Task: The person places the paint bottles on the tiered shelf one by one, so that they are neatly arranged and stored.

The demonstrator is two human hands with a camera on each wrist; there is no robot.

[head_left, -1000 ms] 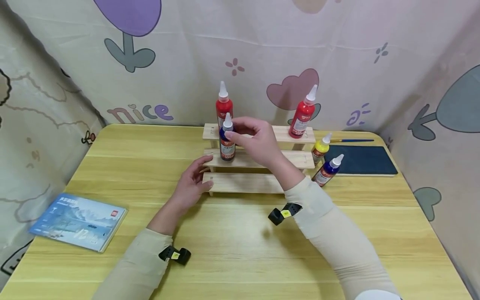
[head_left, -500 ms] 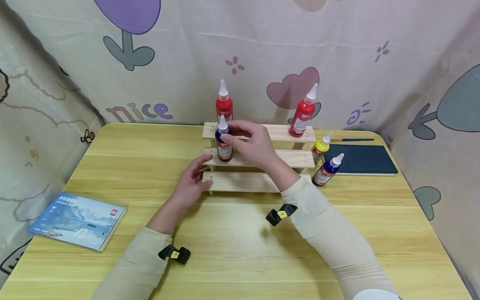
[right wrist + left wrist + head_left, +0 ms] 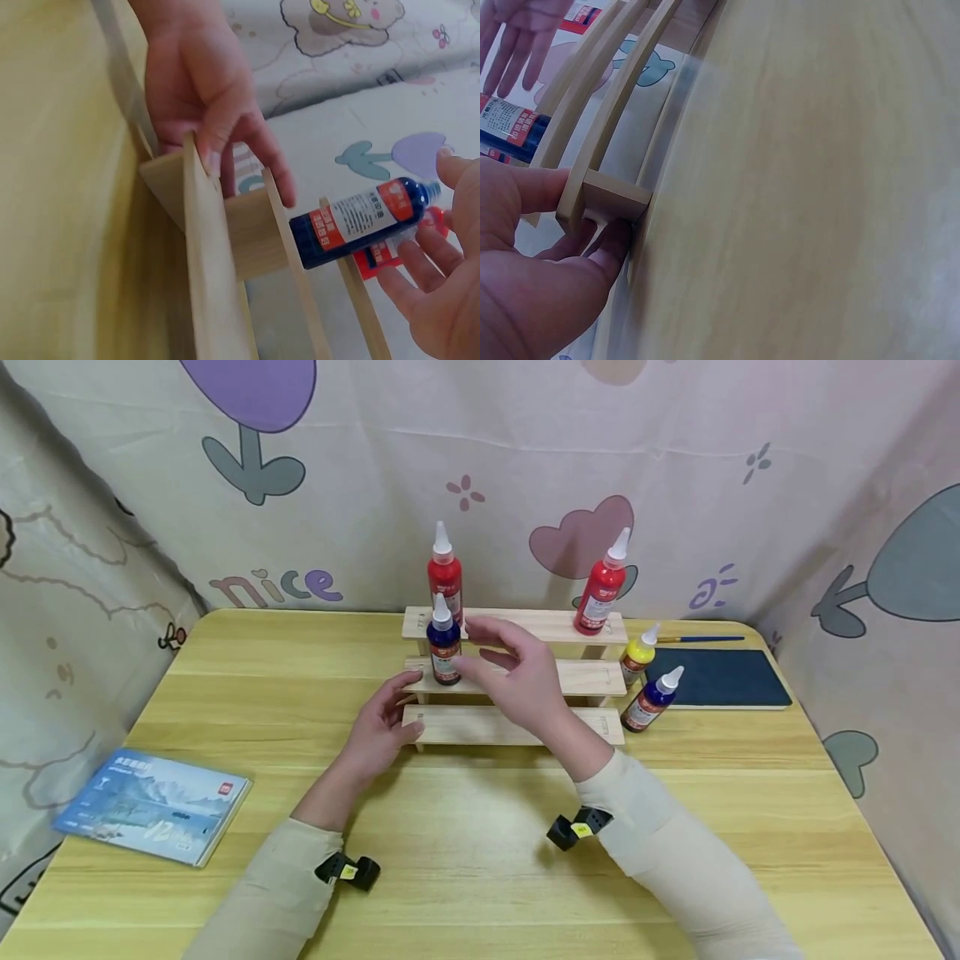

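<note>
The blue bottle [image 3: 444,652] stands upright near the left end of the rack's middle shelf [image 3: 588,677], just left of centre in the head view, in front of the left red bottle [image 3: 446,578]; the step in hand looks to be seating it there and freeing the fingers from it. The right hand [image 3: 525,681], at the centre of the frame, is spread wide, its fingers and thumb beside the bottle and not wrapped round it; whether the thumb tip touches it I cannot tell. The left hand [image 3: 378,731], left of centre, grips the left end of the rack [image 3: 517,727], thumb on the lowest shelf, fingers reaching the middle one; that hold is worth keeping, since a light wooden rack would probably slide if knocked. To do this well, the bottle's whole base should sit on the board, clear of its edges; the right hand should then draw off level, towards the right of the frame, fingers kept wide so that none catches the white nozzle [image 3: 441,614]; the forefinger calls for most care, lying near the left red bottle; so narrow a bottle likely topples at a light touch.
</note>
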